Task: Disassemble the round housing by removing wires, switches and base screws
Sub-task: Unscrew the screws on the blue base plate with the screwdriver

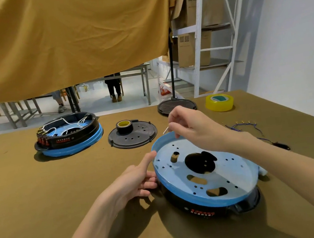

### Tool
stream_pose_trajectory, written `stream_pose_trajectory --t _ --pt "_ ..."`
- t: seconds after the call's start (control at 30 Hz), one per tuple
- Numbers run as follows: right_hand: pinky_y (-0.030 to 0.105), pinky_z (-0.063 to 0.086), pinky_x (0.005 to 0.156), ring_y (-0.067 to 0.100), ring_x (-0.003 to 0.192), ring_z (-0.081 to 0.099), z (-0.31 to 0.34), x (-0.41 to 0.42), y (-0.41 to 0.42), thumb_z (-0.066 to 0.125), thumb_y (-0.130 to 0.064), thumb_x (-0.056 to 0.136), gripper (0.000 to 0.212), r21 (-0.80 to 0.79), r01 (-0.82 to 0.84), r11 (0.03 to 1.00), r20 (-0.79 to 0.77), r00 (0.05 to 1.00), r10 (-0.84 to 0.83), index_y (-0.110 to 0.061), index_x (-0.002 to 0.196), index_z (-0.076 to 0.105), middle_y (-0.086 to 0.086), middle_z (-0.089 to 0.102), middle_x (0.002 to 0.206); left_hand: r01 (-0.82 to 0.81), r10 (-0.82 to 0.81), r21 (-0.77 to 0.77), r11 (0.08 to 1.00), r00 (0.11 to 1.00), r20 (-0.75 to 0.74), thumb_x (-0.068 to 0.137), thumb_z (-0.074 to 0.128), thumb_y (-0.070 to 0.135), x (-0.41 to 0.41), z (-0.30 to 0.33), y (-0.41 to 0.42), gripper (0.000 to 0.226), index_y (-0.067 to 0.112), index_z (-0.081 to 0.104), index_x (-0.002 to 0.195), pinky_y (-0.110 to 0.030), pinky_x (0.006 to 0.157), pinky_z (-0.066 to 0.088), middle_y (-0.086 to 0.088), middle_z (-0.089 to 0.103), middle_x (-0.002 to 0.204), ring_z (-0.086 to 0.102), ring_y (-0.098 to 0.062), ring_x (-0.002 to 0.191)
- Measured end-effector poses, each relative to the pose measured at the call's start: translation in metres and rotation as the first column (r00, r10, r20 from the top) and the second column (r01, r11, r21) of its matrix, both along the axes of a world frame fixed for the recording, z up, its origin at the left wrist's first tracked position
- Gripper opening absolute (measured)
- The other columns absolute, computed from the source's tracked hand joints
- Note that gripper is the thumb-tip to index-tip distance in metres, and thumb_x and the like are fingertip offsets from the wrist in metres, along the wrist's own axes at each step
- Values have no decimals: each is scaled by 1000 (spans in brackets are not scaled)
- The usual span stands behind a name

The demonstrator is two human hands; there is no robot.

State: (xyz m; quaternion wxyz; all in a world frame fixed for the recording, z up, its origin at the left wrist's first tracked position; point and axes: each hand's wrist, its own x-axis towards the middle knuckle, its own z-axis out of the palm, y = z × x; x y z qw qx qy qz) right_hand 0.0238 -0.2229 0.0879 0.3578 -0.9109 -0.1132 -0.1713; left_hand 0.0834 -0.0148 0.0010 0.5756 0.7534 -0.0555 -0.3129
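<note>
Pinching a small pale screw (pixel 165 130) above the round housing (pixel 206 172), the right hand (pixel 191 128) lifts it clear; the left hand (pixel 138 180) grips the housing's near-left rim, likely steadying it.

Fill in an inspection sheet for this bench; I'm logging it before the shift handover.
Surface: olive cloth-covered table.
Job's things: near housing, blue face up, tilted; second housing far left, wired; black cover plate.
Clutter: black tape roll on the plate; yellow tape roll.
Hands: left hand grips the near housing's rim; right hand pinches a small white piece.
Cables: loose purple wires at right.
Surroundings: mustard curtain, shelving.
</note>
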Motion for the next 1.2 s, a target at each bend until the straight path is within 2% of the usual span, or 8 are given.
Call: stream_pose_trajectory --t 0.2,0.33,0.5,0.67,0.87,1.0,1.07,1.2 --pt "35 59 60 28 64 73 -31 -37 -66 65 1 95 4 348 173 921 -25 984 -175 -1 92 63 13 76 75 -69 70 -71 995 997 11 70 56 84 3 -9 -7 82 7 74 95 -22 53 50 -3 60 69 53 -12 57" --pt "34 63 63 31 71 76 -45 -68 -107 69 1 91 4 364 302 881 -37 950 -310 -1 88 67 10 77 75 -119 123 -106 987 992 29 69 55 86 7 -13 -6 88 5 75 94 -24 53 51 -4 55 66 52 -13 55" --pt "31 63 63 26 68 76 -46 -97 -133 75 -2 89 8 413 301 859 118 918 -378 -9 87 73 9 77 75 -224 232 -113 968 970 64 86 45 78 11 -13 -7 72 10 68 85 -27 52 51 -1 52 54 54 -16 53" --pt "23 57 64 11 64 71 -72 -91 -135 77 -1 84 16 128 397 909 73 910 -408 -16 79 74 -3 74 70 -364 386 -182 913 916 106 91 45 73 14 -6 5 68 10 69 85 -33 66 53 -6 64 66 62 -23 70" --pt "11 50 64 1 73 66 -84 -57 -137 77 -9 84 12 -91 403 911 46 915 -400 -21 83 77 -13 71 73 -473 521 -248 846 833 188 92 47 72 13 -2 13 62 15 71 96 -55 107 48 -14 71 110 63 -34 113" --pt "23 55 67 4 72 66 -87 -36 -143 74 -9 84 15 -144 450 881 -33 888 -459 -24 80 75 -9 71 75 -469 514 -244 849 841 171 91 48 72 12 1 13 61 16 70 100 -54 108 48 -12 70 112 61 -34 116" --pt "18 50 63 4 72 66 -87 -29 -146 75 -9 85 18 -146 468 871 -86 871 -483 -26 77 73 -9 70 74 -460 497 -226 858 855 148 89 50 73 14 0 15 69 11 69 113 -52 107 48 -14 67 120 59 -35 119" --pt "15 44 61 6 73 65 -89 -23 -149 75 -10 85 19 -153 484 862 -118 857 -502 -27 76 74 -5 71 75 -477 494 -244 844 870 8 83 60 72 17 0 20 80 6 57 128 -41 86 53 -13 64 114 60 -31 113"
